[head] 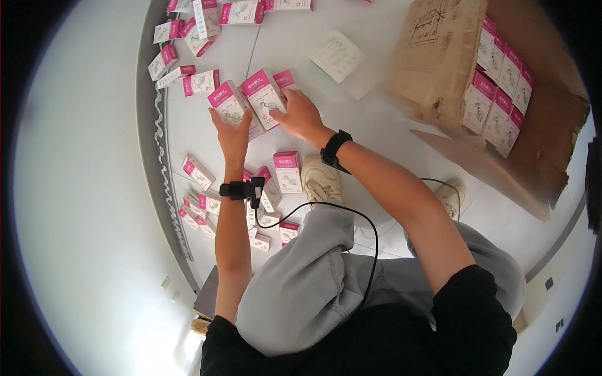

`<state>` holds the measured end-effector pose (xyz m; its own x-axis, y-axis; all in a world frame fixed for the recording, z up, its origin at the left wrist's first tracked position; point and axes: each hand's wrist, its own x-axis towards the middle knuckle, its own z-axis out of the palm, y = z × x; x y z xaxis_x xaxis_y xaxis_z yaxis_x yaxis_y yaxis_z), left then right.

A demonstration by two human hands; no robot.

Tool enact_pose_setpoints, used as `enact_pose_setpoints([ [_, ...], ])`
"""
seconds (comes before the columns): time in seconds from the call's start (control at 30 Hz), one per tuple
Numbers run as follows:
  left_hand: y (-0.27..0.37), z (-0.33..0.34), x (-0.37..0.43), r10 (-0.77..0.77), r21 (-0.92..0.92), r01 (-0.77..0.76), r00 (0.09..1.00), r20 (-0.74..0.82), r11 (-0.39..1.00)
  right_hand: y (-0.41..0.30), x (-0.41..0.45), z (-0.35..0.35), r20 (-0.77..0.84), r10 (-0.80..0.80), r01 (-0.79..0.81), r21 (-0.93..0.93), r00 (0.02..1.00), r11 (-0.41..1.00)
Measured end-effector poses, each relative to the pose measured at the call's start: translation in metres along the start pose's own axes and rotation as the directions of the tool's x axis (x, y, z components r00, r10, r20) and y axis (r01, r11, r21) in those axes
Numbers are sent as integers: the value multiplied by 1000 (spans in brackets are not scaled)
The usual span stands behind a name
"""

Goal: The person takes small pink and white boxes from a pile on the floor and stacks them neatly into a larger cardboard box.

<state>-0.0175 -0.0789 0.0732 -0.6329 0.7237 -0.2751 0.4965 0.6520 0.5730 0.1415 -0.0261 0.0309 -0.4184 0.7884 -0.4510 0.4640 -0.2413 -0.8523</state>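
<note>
My left hand [232, 123] grips a pink-and-white cardboard box [228, 101] across its width, thumb and fingers on opposite sides. Close beside it on the right, my right hand [297, 113] is closed around another pink-and-white box [263, 96]. The two boxes lean the same way, their printed faces turned up. Behind my right fingers, a third box [285, 79] shows only its pink upper part; whether I touch it cannot be told. A black strap circles each wrist.
Similar boxes lie scattered along the wall at the upper left [201, 83] and below my left hand [287, 173]. An open brown carton [435, 61] with stacked boxes [498, 89] stands at right. A printed paper sheet [337, 56] lies on the floor; a black cable [376, 235] crosses my leg.
</note>
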Motion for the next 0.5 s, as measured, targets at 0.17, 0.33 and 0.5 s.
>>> enact_pose_setpoints([
  [0.17,-14,4,-9,16,-137,-15,1000,0,990,-6,-3,8,-111,-34,35,5,993,999],
  [0.33,5,5,-27,-26,-171,30,999,27,985,-1,-12,6,-88,7,2,111,996,994],
  [0.5,-19,2,-32,54,-236,-45,998,32,971,-3,-17,5,-47,0,8,155,999,988],
])
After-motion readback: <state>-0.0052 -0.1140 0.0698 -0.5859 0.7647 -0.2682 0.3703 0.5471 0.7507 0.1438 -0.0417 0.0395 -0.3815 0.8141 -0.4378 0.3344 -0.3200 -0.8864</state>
